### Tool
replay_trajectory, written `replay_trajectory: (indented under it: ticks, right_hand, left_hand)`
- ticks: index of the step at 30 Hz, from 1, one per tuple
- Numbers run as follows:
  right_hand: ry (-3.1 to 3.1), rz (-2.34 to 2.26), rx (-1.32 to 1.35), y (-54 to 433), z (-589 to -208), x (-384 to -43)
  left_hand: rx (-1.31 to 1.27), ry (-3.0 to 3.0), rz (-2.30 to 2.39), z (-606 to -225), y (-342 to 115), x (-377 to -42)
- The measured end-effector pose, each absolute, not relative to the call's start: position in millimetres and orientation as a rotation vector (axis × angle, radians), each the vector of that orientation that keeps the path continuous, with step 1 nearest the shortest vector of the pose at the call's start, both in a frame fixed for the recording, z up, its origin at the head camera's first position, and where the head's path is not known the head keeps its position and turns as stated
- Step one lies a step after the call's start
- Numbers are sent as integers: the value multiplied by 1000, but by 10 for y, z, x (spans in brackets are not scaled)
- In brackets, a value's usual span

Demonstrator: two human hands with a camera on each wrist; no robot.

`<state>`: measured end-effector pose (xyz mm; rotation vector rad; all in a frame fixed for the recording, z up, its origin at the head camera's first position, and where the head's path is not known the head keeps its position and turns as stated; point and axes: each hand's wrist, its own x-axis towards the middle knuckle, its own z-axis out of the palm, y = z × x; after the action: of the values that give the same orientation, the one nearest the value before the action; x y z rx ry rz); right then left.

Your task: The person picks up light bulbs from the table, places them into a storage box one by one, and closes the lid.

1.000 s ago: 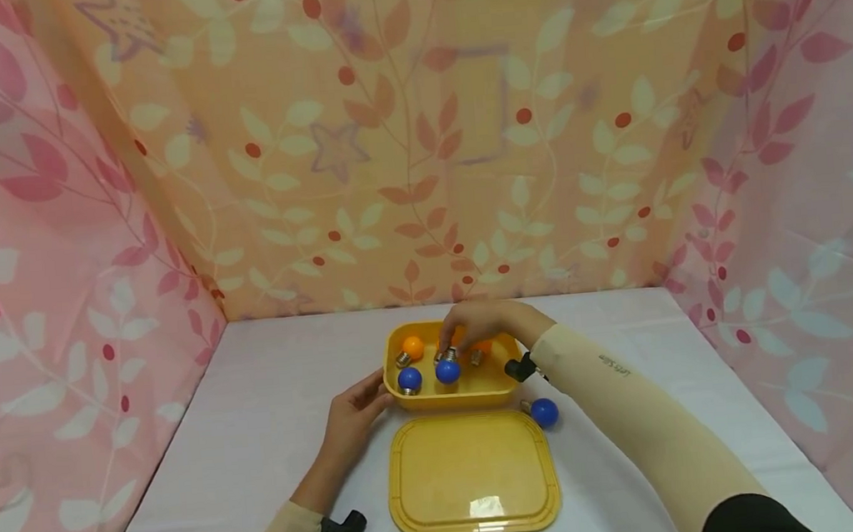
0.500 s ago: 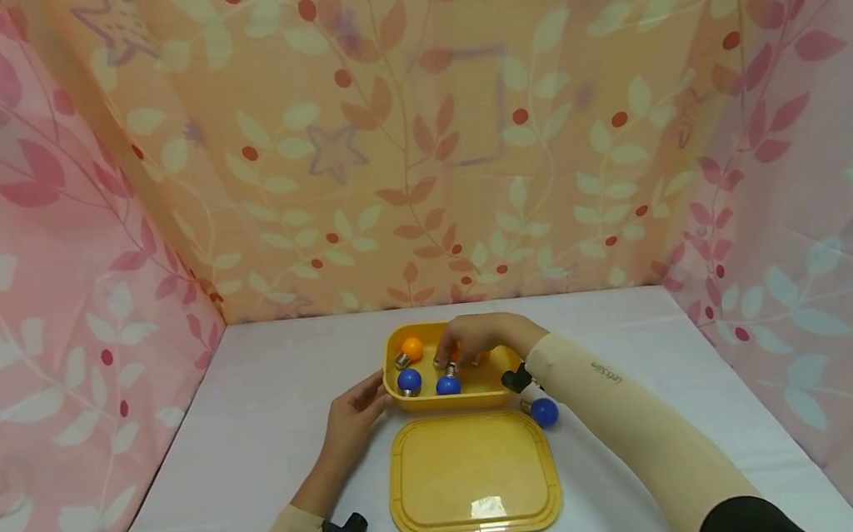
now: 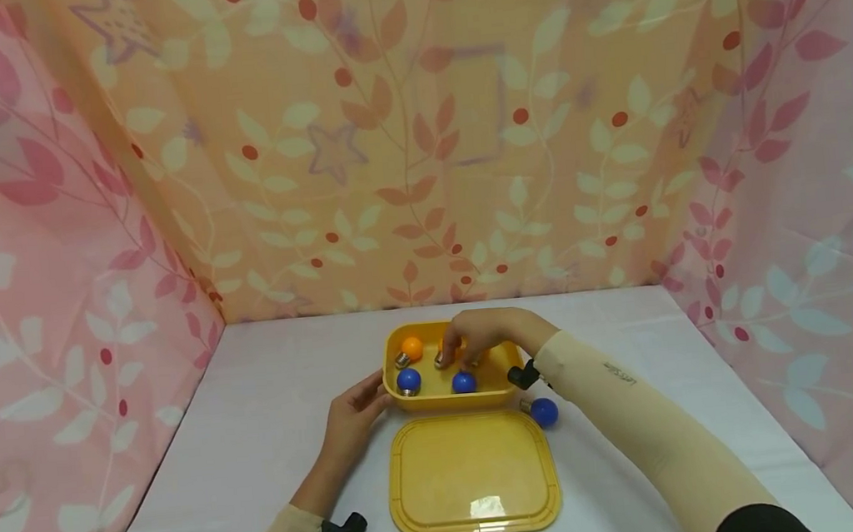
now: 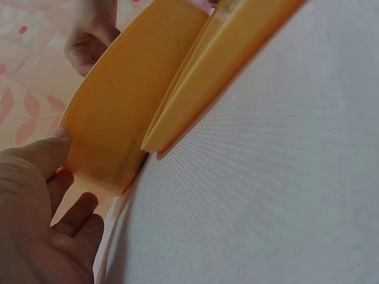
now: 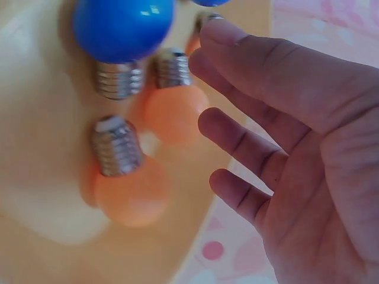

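A yellow plastic box [image 3: 437, 402] holds blue and orange light bulbs with silver screw bases. My left hand [image 3: 355, 413] touches its left end. In the left wrist view, thumb and index fingertip lie against the box wall [image 4: 118, 100] near a corner, the other fingers loose. My right hand [image 3: 480, 330] is over the box's back right, fingers apart around nothing in the right wrist view. Beneath it sits a blue bulb [image 3: 464, 382]; another blue bulb [image 3: 409, 379] and an orange bulb [image 3: 412, 349] lie left. Two orange bulbs [image 5: 133, 192] show beside my right fingertips.
The box's yellow lid [image 3: 473, 475] lies flat in front of it on the white tablecloth [image 3: 258, 413]. A loose blue bulb [image 3: 544, 412] rests outside the box by its right front corner. Patterned cloth [image 3: 419, 175] walls the table at back and sides.
The blue bulb at my right hand has gone down onto the box floor and shifted right. My right hand has let go of it. My left hand has stayed in place.
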<state>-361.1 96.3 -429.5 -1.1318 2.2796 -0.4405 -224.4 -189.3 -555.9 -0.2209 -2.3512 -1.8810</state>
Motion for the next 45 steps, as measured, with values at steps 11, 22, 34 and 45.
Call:
replay_trajectory:
  ticks: [11, 22, 34, 45]
  right_hand:
    - [2418, -466, -1162, 1353, -4015, -3411]
    - [2585, -649, -1194, 2038, -4025, -2905]
    - [2597, -906, -961, 2584, -4478, -2486]
    - [2492, -1197, -755, 2784, -5055, -2581]
  left_hand:
    - [-210, -2338, -1908, -5602, -1858, -2239]
    - [-228, -2335, -1875, -5545, -1882, -2236]
    - [-206, -2322, -1891, -5590, -1870, -2245]
    - [-234, -2294, -1921, -5595, -1859, -2252]
